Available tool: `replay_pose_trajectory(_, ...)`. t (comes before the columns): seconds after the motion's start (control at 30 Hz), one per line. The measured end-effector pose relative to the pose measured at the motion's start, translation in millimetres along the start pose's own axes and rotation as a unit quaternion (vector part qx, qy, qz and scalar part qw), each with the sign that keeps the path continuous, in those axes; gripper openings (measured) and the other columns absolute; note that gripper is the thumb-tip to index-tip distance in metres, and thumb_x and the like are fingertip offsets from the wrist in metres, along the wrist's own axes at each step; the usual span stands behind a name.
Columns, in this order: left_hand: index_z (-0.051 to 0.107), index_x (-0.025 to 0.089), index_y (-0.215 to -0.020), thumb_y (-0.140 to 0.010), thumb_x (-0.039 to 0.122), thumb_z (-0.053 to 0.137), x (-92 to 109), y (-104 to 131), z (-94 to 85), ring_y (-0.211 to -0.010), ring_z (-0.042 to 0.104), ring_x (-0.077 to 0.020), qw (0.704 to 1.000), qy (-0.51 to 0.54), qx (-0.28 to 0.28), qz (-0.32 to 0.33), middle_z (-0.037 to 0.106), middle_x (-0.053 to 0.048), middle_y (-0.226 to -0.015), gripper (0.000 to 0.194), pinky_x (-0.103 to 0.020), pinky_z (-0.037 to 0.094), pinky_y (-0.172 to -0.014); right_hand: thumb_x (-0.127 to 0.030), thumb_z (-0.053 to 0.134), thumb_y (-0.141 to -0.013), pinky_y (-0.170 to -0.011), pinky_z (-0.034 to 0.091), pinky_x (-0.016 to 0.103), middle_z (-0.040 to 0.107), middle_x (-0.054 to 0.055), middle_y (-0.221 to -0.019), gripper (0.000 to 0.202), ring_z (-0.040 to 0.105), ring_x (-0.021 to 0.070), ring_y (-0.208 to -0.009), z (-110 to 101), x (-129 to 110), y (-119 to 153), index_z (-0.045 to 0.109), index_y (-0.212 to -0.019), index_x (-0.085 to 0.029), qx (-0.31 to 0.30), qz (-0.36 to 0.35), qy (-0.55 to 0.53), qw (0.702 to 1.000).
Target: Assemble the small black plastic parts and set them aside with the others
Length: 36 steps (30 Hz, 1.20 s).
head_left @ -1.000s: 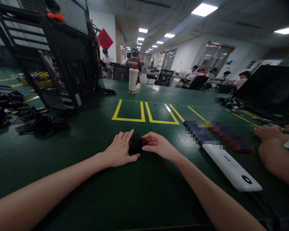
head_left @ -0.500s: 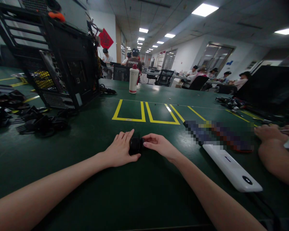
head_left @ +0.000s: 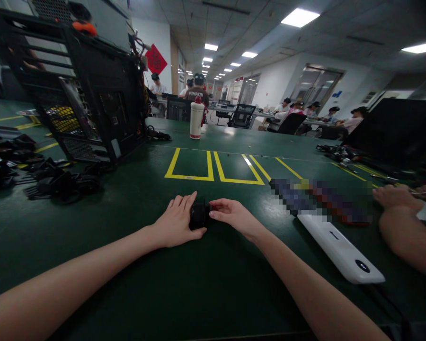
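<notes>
Near the front edge of the desk (head_left: 213, 293), a black part (head_left: 198, 217) gripped from both ends

Midway along that edge and set back from it, the part sits between two hands. The left hand (head_left: 179, 221) is clamped on it from the left, thumb on the near side, fingers on the far side. The right hand (head_left: 230, 215) closes thumb and fingertips on its right end — a pinch, though the dark part hides its detail.

Farther back, yellow tape (head_left: 189, 178) marks out boxes, and a white bottle (head_left: 196, 122) stands upright near the far edge. Toward the left stands a black case (head_left: 99, 66), with black pieces (head_left: 71, 182) heaped just in front of it.

On the right side, a white device (head_left: 341, 248) lies slantwise, its cord (head_left: 386, 300) trailing toward the front edge. Pixelated items (head_left: 291, 195) lie at its far end. A co-worker's hand (head_left: 397, 196) is farther right; a dark screen (head_left: 397, 128) stands behind it. Beyond the far edge — chairs (head_left: 242, 116) and seated people (head_left: 198, 96).
</notes>
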<state>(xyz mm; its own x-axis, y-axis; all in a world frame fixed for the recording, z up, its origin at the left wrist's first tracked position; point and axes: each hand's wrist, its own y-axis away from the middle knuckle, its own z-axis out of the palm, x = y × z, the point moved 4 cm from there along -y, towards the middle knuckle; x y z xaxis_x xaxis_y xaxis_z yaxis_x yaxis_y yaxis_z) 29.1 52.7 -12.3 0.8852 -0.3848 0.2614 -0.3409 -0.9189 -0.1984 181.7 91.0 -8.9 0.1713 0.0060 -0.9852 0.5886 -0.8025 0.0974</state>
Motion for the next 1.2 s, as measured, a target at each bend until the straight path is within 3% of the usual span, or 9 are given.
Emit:
replay_pose_trajectory(0.3, 0.011, 0.011, -0.13, -0.066, 0.064, 0.036, 0.1, -1.2, 2.2, -0.104, 0.035, -0.0267, 1.0, -0.015, 0.008, 0.006, 0.036, -0.014, -0.122, 0.087, -0.042, 0.03, -0.088, -0.015, 0.065, -0.06, -0.076, 0.047, 0.033, 0.057, 0.002, -0.089, 0.034, 0.058, 0.0144, -0.082, 4.0, -6.6, 3.4, 0.049, -0.09, -0.018, -0.008, -0.062, 0.044, 0.997)
replay_pose_trajectory(0.57, 0.011, 0.012, -0.13, -0.066, 0.058, 0.042, 4.0, 3.2, -4.7, -0.097, 0.038, -0.0256, 0.999, -0.015, 0.037, -0.019, 0.039, -0.012, -0.11, 0.085, -0.04, 0.034, -0.084, -0.014, 0.065, -0.06, -0.078, 0.047, 0.032, 0.054, 0.002, -0.093, 0.043, 0.056, 0.0137, -0.084, 4.1, -3.3, 2.8, 0.045, -0.097, -0.018, 0.001, -0.065, 0.087, 0.994)
replay_pose_trajectory(0.8, 0.001, 0.01, -0.131, -0.068, 0.055, 0.042, 6.4, 4.1, -4.2, -0.1, 0.04, -0.026, 0.997, 0.063, 0.0, -0.038, 0.04, -0.012, -0.11, 0.087, -0.041, 0.034, -0.086, -0.018, 0.066, -0.059, -0.078, 0.046, 0.033, 0.052, 0.004, -0.095, 0.047, 0.055, 0.014, -0.085, 4.3, -3.2, 2.5, 0.043, -0.1, -0.018, 0.001, -0.056, 0.098, 0.994)
replay_pose_trajectory(0.97, -0.008, 0.015, -0.13, -0.071, 0.045, 0.046, 6.1, 9.4, -1.7, -0.108, 0.04, -0.0238, 0.987, 0.152, -0.003, -0.055, 0.039, -0.012, -0.118, 0.086, -0.038, 0.035, -0.089, -0.023, 0.067, -0.059, -0.075, 0.047, 0.034, 0.053, 0.003, -0.092, 0.048, 0.055, 0.0143, -0.081, 3.6, -4.9, 3.8, 0.043, -0.1, -0.018, 0.014, -0.045, 0.125, 0.991)
replay_pose_trajectory(1.2, 0.035, 0.02, -0.115, -0.067, 0.041, 0.054, 6.4, 13.4, -7.2, -0.102, 0.047, -0.0229, 0.977, 0.197, 0.018, -0.076, 0.048, -0.009, -0.111, 0.056, -0.039, 0.04, -0.084, -0.027, 0.067, -0.058, -0.072, 0.047, 0.034, 0.054, 0.004, -0.091, 0.048, 0.055, 0.0147, -0.08, 3.1, -3.0, 3.4, 0.043, -0.098, -0.018, 0.02, -0.04, 0.141, 0.989)
